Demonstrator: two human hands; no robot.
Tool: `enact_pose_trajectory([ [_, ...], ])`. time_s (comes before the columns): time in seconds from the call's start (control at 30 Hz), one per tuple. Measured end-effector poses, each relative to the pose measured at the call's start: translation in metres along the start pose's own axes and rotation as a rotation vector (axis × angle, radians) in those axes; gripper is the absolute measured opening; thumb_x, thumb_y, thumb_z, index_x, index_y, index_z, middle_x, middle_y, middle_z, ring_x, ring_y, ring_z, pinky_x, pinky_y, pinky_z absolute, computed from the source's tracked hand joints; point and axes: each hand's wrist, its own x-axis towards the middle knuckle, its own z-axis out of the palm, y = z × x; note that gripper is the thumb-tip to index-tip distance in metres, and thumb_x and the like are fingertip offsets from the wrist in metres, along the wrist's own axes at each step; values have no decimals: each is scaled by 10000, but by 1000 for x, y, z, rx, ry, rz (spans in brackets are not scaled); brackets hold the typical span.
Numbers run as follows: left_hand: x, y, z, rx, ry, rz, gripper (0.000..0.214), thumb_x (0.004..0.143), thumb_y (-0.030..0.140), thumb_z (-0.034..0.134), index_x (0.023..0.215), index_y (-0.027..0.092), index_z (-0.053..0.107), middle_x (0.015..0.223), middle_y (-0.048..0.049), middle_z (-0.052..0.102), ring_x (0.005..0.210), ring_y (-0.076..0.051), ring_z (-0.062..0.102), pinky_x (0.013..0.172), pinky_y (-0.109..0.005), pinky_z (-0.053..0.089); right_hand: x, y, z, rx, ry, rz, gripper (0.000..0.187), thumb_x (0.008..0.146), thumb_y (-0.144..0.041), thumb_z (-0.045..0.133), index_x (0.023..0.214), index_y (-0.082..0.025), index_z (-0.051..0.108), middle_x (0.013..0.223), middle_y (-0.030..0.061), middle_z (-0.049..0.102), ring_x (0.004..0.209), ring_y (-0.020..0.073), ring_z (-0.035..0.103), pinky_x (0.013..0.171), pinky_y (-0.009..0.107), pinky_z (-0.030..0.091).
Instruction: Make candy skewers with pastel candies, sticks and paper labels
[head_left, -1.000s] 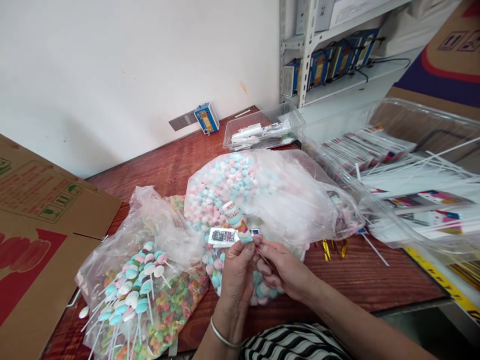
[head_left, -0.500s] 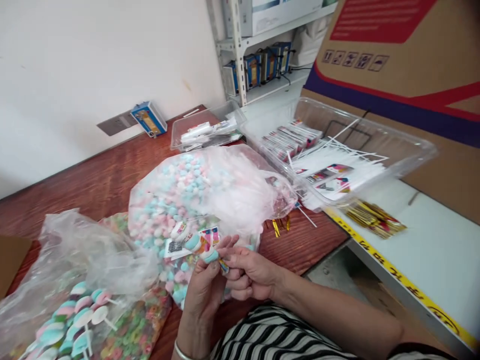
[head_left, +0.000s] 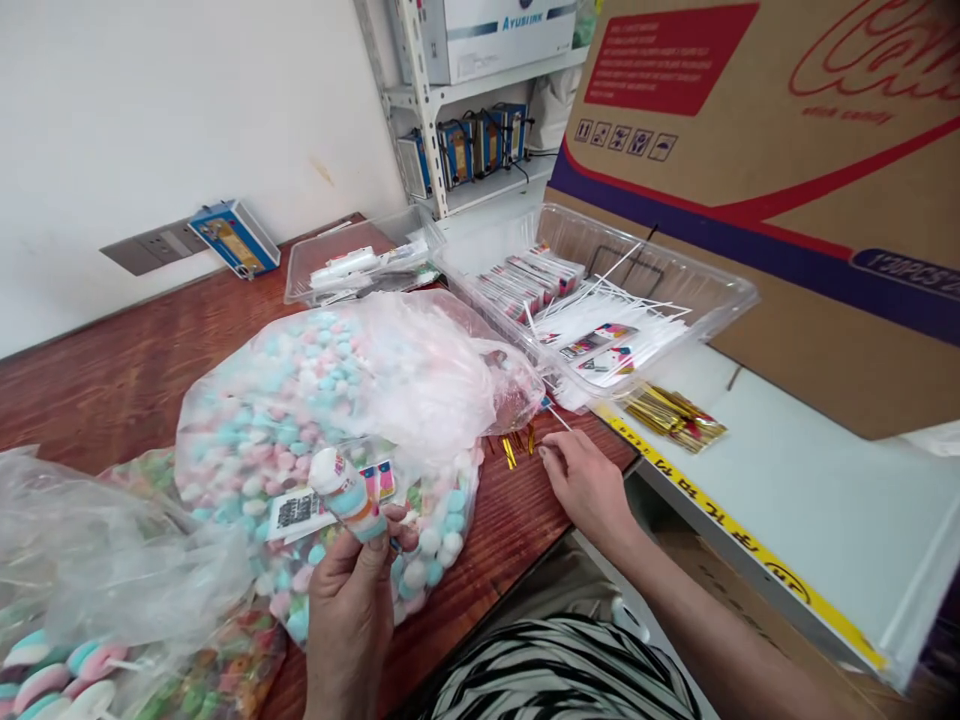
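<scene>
My left hand (head_left: 352, 590) is closed around the bottom of a small clear packet of marshmallow candy (head_left: 354, 500), with white, blue and orange pieces stacked in it. The packet tilts up and left, above a big clear bag of pastel marshmallows (head_left: 300, 400). Out to the right, my right hand (head_left: 589, 485) rests low over the table edge with its fingers bent and a little apart. Its fingertips are beside several gold twist ties (head_left: 514, 447) and a thin white stick (head_left: 557, 416). Printed cards (head_left: 300, 512) lie on the marshmallow bag behind the packet.
A clear tray (head_left: 720, 300) of white sticks and printed labels stands at the back right, with a smaller clear tray (head_left: 300, 275) beside it. A bundle of gold ties (head_left: 675, 418) lies on the white table. Bagged marshmallow lollipops (head_left: 45, 670) are front left. A large carton (head_left: 750, 200) stands behind.
My right hand has let go of the packet and moved right to the gold twist ties. My left hand keeps the packet, now more upright. The view has turned right.
</scene>
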Motion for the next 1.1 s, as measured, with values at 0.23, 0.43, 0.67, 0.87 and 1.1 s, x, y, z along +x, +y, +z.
enact_pose_trajectory([
  [0.23,-2,-9,3,38,-18,-27,186,647,327,817,757,188,759,784,-34,714,616,-108,592,597,-223,497,28,-8,6,-112,-16,103,200,947,-274,450,920,-175,621,967,115,665,774,210,637,610,283,384],
  [0.43,-1,-13,1,62,-25,-58,195,662,331,805,792,191,765,741,-36,707,625,-120,592,599,-233,491,35,-8,10,12,-41,59,160,901,-184,470,822,-175,609,849,93,682,763,219,637,646,293,387],
  [0.67,-2,-15,3,230,-58,-110,263,711,404,756,846,179,760,727,-35,695,667,-142,590,645,-251,484,18,10,-3,298,-29,-69,157,893,-219,489,782,-209,599,849,27,666,842,172,611,786,269,432],
  [0.87,-1,-8,9,723,-212,132,196,844,362,605,852,199,714,747,-30,636,737,-184,568,678,-281,445,-1,-11,-22,516,-65,-89,183,931,-262,462,784,-221,564,716,-5,602,682,152,570,673,257,440],
  [1.1,-4,-9,27,1264,-250,550,247,889,116,434,928,202,663,797,-46,551,751,-192,525,687,-299,412,-34,-80,-20,849,-226,-137,187,924,-284,521,762,-214,580,680,-12,582,625,133,521,610,239,412],
])
